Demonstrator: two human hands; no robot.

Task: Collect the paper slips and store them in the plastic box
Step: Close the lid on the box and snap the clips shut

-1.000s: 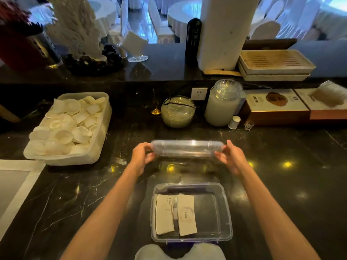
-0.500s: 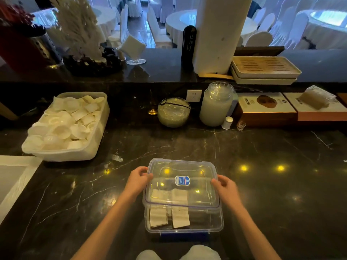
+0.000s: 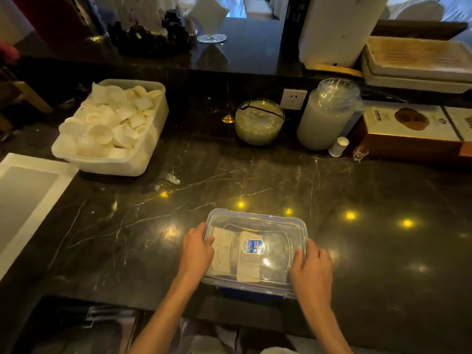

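Note:
A clear plastic box sits at the near edge of the dark marble counter. Its clear lid, with a blue label, lies flat on top of it. Two paper slips lie side by side inside, seen through the lid. My left hand presses on the lid's left edge, fingers curled over the rim. My right hand presses on the lid's right front corner.
A white tub of white cups stands at the back left. A glass bowl, a tall jar, a small white bottle and brown boxes line the back. A white tray lies at far left.
The lid was held up above the open box, then came down over it; now it lies flat on the box with both hands pressing its sides.

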